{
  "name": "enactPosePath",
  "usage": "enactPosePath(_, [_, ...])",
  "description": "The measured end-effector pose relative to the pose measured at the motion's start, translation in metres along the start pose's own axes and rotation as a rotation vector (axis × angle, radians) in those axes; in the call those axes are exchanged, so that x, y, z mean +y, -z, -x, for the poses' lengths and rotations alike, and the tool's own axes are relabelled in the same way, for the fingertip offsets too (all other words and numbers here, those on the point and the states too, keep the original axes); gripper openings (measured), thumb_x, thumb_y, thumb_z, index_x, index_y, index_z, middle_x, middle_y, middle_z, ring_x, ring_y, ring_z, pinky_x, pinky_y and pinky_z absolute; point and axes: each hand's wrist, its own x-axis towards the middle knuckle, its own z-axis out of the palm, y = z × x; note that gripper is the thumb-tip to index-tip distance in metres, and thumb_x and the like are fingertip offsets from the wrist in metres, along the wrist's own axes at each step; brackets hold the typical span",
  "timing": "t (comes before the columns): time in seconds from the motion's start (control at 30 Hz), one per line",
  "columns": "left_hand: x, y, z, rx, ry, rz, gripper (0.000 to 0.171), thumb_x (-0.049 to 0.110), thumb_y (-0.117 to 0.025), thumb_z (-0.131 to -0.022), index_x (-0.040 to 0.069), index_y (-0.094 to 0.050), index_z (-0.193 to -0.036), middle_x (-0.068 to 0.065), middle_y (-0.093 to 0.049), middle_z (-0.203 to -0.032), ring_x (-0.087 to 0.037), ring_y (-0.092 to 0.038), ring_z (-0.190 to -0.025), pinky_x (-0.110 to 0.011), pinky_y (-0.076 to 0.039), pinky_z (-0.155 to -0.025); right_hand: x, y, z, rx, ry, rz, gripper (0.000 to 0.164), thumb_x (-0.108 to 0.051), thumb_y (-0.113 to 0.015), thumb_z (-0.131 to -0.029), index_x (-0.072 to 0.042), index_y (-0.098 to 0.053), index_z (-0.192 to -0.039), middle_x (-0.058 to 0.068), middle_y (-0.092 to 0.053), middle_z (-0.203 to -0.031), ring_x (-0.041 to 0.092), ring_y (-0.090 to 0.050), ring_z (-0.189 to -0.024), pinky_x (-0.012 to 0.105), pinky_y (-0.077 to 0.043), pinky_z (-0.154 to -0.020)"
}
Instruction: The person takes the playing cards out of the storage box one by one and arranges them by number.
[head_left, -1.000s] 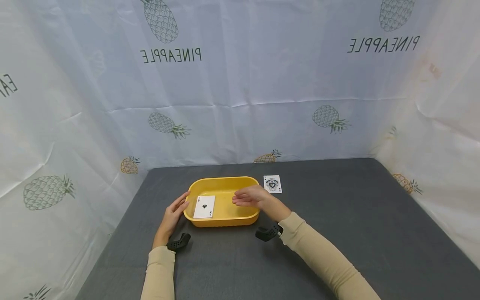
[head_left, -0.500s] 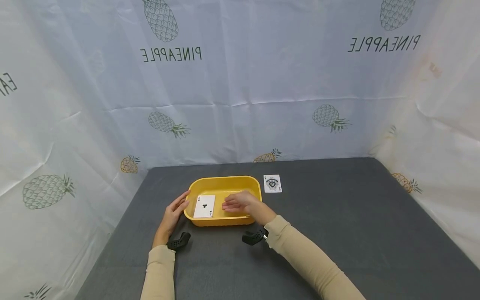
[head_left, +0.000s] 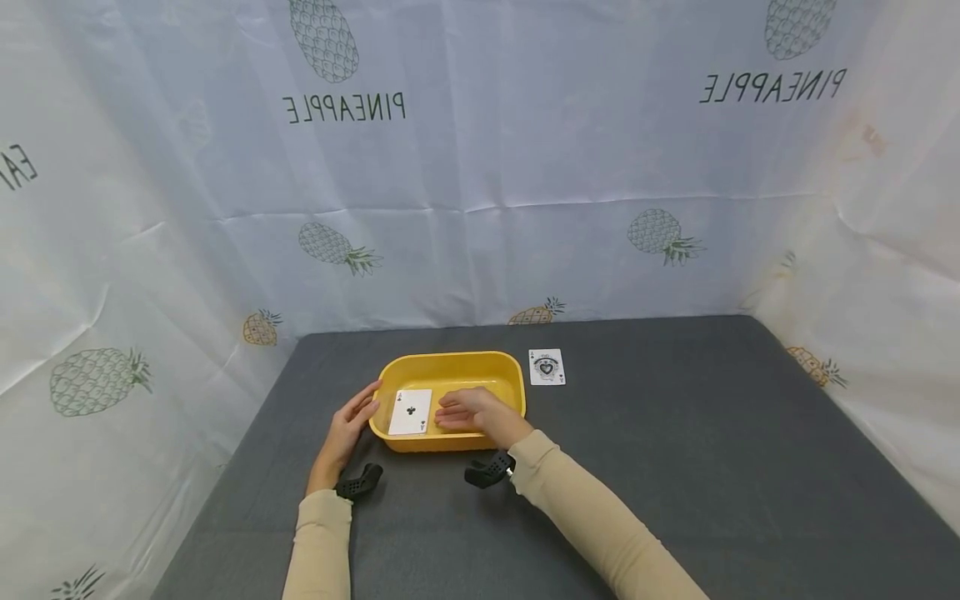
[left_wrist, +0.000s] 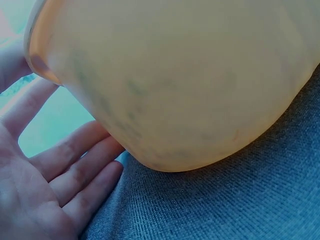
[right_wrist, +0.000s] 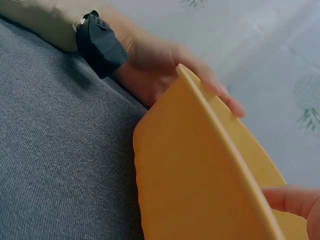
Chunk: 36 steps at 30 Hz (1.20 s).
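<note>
Your yellow tub (head_left: pixel 420 445) sits on the dark grey surface (head_left: pixel 675 442) toward the back, upright; your left hand (head_left: pixel 346 428) is at its left end, grip wide, thumb and index finger at the rim; the left wrist view has other fingers extended against the outer wall.

Your right hand (head_left: pixel 483 415) is inside the tub from above the near rim; grip loose, fingers straight and together, pointing left; fingertips are just beside the club card (head_left: pixel 410 412), apart from it; can't tell if they touch the tub floor; right wrist view catches only a bit of that hand, at the lower right edge, behind the rim.

Club card lies face up in the left part of the tub, slightly slanted; one club in the middle, an A index at the corners, so it reads as an ace; the ornate card (head_left: pixel 547 367) lies face up on the surface, near the tub's back right corner, with a dark emblem in the middle; any small print around the emblem is too fine to read.

Writing on the white cloth (head_left: pixel 495 158) behind: PINEAPPLE, mirrored, printed twice, among pineapple drawings (head_left: pixel 325 37); cut-off lettering (head_left: pixel 17 165) at far left, whole word unreadable; both your sleeves (head_left: pixel 596 517) are beige, a black device (head_left: pixel 360 483) at each wrist.
</note>
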Motion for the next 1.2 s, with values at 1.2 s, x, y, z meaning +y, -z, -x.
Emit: enactPosePath(1.2, [-0.003,0.0,-0.003,0.009,0.009,-0.005,0.05,0.026,-0.052,-0.1,0.013,-0.042,-0.147,-0.021,-0.045,-0.147,0.014,-0.052,-0.106,-0.003,-0.042,-0.088,0.005,-0.026,-0.013,0.062,-0.041,-0.071,0.031,0.002,-0.062,-0.087,0.009,-0.062,-0.117,0.014,-0.065,-0.085,0.019,-0.064,-0.072,0.035,-0.053,-0.093])
